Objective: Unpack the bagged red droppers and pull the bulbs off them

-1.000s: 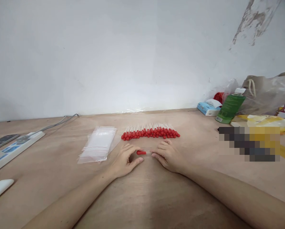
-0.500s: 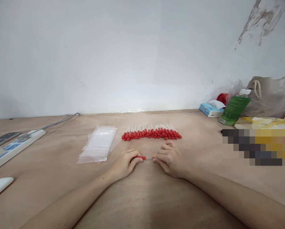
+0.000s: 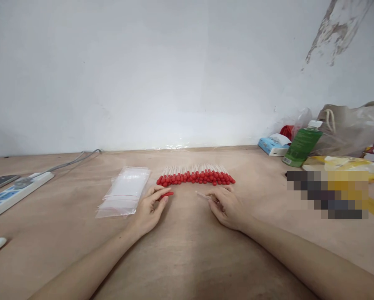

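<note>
Pale grey wall (image 3: 136, 75) rises behind a broad brown wooden tabletop (image 3: 180, 254). On the person's left lies a white power strip (image 3: 21, 196); in the middle, near the wall, is a long row of red-bulbed droppers (image 3: 196, 176), bulbs toward the person and pale stems toward the wall. These look assembled, so the greater share of the work seems done there, though they overlap too closely to count. Left of the row, a stack of clear zip bags (image 3: 124, 187) lies flat, with no dropper seen inside. A green bottle (image 3: 304, 143) leans among the things at far right.

The left hand (image 3: 151, 208) and right hand (image 3: 226, 208) are near the row, on its nearer side, well apart from each other. The right pinches a clear dropper tube (image 3: 202, 194), its free end pointing leftward. The left holds, between thumb and fingers, a red rubber bulb (image 3: 169, 193), one end projecting toward the tube. A gap separates these two parts: this one dropper is left unjoined.
</note>
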Available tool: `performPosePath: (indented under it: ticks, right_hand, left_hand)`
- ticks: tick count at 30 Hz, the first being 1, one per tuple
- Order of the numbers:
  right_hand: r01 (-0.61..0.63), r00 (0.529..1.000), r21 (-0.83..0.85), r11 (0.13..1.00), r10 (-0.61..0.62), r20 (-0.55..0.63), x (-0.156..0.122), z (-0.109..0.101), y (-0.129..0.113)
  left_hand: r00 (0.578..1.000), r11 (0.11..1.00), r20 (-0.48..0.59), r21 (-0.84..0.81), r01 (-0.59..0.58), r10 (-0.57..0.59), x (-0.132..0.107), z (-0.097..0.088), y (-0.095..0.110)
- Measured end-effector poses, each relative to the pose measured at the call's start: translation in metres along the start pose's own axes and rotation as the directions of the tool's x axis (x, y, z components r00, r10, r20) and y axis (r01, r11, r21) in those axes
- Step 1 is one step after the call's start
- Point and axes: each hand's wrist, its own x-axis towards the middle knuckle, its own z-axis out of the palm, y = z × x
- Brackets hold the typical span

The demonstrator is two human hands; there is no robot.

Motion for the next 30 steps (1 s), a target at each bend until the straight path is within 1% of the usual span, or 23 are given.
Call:
performPosePath:
  ticks: [2,4,5,7,9,11,14,16,19,21,23,25,27,28,30]
  right_hand:
    - [-0.001,1.0,-0.012,1.0,0.001,-0.029,0.0,0.001,0.002]
    - [0.007,0.998,-0.036,0.999,-0.009,-0.056,0.0,0.001,0.004]
    - [0.021,0.997,-0.053,0.998,-0.025,-0.069,0.001,0.0,0.004]
    - [0.069,0.992,-0.103,0.992,-0.079,-0.095,0.005,-0.001,0.004]
    - [0.141,0.983,-0.176,0.974,-0.158,-0.089,0.01,0.0,0.002]
    - [0.208,0.971,-0.258,0.943,-0.231,-0.059,0.017,0.003,0.0]
    - [0.276,0.952,-0.344,0.898,-0.303,-0.028,0.024,0.013,0.0]
    - [0.282,0.95,-0.36,0.889,-0.311,-0.023,0.027,0.02,0.001]
    - [0.243,0.965,-0.335,0.91,-0.262,-0.01,0.027,0.026,0.002]
    - [0.201,0.979,-0.286,0.937,-0.205,0.015,0.027,0.026,0.001]
    - [0.146,0.989,-0.226,0.963,-0.138,0.052,0.026,0.025,-0.001]
    - [0.09,0.993,-0.18,0.98,-0.074,0.093,0.026,0.022,-0.004]
    - [0.049,0.991,-0.159,0.986,-0.028,0.129,0.026,0.02,-0.008]
    - [0.037,0.989,-0.153,0.988,-0.014,0.146,0.026,0.018,-0.01]
    - [0.026,0.984,-0.146,0.989,0.0,0.176,0.026,0.016,-0.013]
  left_hand:
    - [0.997,0.999,-0.077,0.05,0.014,-0.01,0.006,-0.012,-0.004]
    - [0.987,0.995,-0.157,0.083,0.047,-0.034,0.012,-0.03,-0.011]
    - [0.976,0.993,-0.21,0.09,0.079,-0.059,0.014,-0.041,-0.016]
    - [0.951,0.978,-0.281,0.12,0.17,-0.131,0.016,-0.06,-0.029]
    - [0.937,0.949,-0.309,0.209,0.237,-0.166,0.012,-0.073,-0.042]
    - [0.942,0.916,-0.281,0.299,0.266,-0.182,0.004,-0.08,-0.054]
    - [0.956,0.888,-0.249,0.388,0.246,-0.156,-0.007,-0.078,-0.063]
    - [0.97,0.882,-0.231,0.436,0.177,-0.08,-0.01,-0.074,-0.06]
    - [0.987,0.847,-0.145,0.532,0.016,0.072,-0.007,-0.065,-0.048]
    - [0.989,0.796,-0.079,0.603,-0.05,0.122,0.0,-0.058,-0.038]
    - [0.996,0.757,-0.03,0.652,-0.046,0.086,0.008,-0.05,-0.031]
    - [1.0,0.746,0.028,0.665,-0.013,-0.007,0.015,-0.046,-0.028]
    - [0.991,0.761,0.091,0.649,0.017,-0.1,0.02,-0.044,-0.026]
    - [0.985,0.772,0.113,0.635,0.027,-0.127,0.021,-0.045,-0.025]
    - [0.984,0.792,0.108,0.608,0.049,-0.143,0.024,-0.048,-0.023]
